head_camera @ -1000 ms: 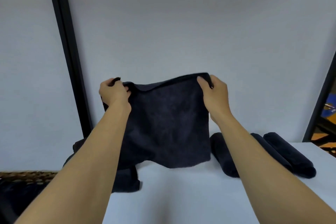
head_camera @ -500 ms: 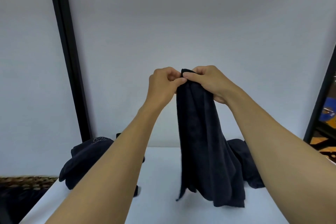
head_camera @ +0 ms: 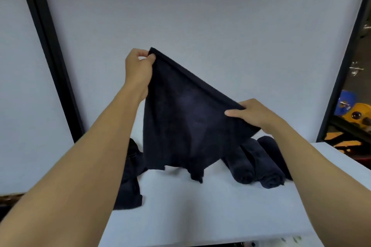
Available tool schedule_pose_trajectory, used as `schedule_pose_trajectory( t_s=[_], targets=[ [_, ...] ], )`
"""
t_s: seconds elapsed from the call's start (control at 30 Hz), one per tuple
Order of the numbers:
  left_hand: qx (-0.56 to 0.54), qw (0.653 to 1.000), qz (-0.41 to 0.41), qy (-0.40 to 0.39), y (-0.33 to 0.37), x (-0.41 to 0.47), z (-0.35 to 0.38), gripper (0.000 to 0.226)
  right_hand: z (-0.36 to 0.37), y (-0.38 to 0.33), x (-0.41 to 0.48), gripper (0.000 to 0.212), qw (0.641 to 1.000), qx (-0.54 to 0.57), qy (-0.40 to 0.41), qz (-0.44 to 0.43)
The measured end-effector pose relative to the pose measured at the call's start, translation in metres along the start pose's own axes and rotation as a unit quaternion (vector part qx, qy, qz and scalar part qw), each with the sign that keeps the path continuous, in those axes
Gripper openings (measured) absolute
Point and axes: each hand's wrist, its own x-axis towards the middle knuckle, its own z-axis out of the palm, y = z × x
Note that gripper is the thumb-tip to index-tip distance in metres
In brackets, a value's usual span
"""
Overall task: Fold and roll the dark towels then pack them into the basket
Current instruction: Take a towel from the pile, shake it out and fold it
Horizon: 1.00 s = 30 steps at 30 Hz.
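Note:
A dark towel (head_camera: 184,122) hangs folded in the air over the white table (head_camera: 210,210), its lower edge just above the surface. My left hand (head_camera: 138,68) pinches its upper corner, raised high. Lower and to the right, my right hand (head_camera: 253,114) grips the other end of the top edge, so the edge slopes down to the right. Two rolled dark towels (head_camera: 259,162) lie side by side on the table behind my right forearm. No basket is in view.
A heap of unfolded dark towels (head_camera: 130,182) lies on the table's left side, partly behind my left forearm. A white wall with black posts (head_camera: 50,46) stands behind. Blue and yellow objects (head_camera: 353,110) show past the right post.
My hands, pinched together at the towel's top half a second ago, have parted. The left stayed high and the right slid down to the right, spreading the folded towel.

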Motion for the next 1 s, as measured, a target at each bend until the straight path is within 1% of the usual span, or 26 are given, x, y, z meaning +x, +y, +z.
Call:
schedule_pose_trajectory(
  t_s=[0.07,0.17,0.27,0.33,0.43,0.5,0.57,0.7,0.77,0.87,0.93,1.0],
  targets=[
    [-0.011,1.0,-0.013,-0.011,-0.006,0.003,-0.014,0.004,-0.01,0.0,0.008,0.028,0.997,-0.037,0.064,-0.014],
    [0.005,0.998,-0.025,-0.054,-0.015,0.004,-0.035,0.012,-0.013,-0.004,0.017,0.029,0.978,-0.15,0.138,-0.04],
    [0.089,0.993,-0.02,-0.08,-0.022,0.004,-0.05,0.015,-0.012,-0.007,0.024,0.018,0.949,-0.237,0.205,-0.038],
    [0.142,0.988,-0.012,-0.052,-0.027,0.007,-0.056,0.011,-0.009,-0.011,0.03,0.015,0.935,-0.275,0.218,-0.051],
    [0.144,0.989,-0.04,0.005,-0.038,0.021,-0.061,0.01,-0.008,-0.019,0.045,0.019,0.924,-0.296,0.23,-0.074],
    [0.101,0.991,-0.079,0.026,-0.043,0.031,-0.06,0.012,-0.008,-0.026,0.056,0.021,0.923,-0.283,0.245,-0.092],
    [0.028,0.995,-0.097,0.025,-0.044,0.041,-0.057,0.018,-0.011,-0.035,0.072,0.024,0.924,-0.247,0.268,-0.114],
    [-0.046,0.997,-0.059,0.001,-0.037,0.054,-0.051,0.014,-0.02,-0.056,0.093,0.027,0.922,-0.144,0.323,-0.16],
    [-0.07,0.996,-0.052,0.007,-0.033,0.057,-0.055,0.017,-0.023,-0.065,0.094,0.026,0.925,-0.101,0.321,-0.178],
    [-0.092,0.994,-0.055,0.027,-0.033,0.051,-0.066,0.022,-0.022,-0.066,0.08,0.021,0.949,-0.01,0.259,-0.18],
    [-0.073,0.996,-0.051,0.031,-0.04,0.033,-0.077,0.016,-0.019,-0.056,0.062,0.016,0.964,0.067,0.192,-0.174],
    [-0.039,0.998,-0.044,0.036,-0.053,0.006,-0.09,0.015,-0.016,-0.038,0.036,0.014,0.976,0.113,0.103,-0.158]
  ],
)
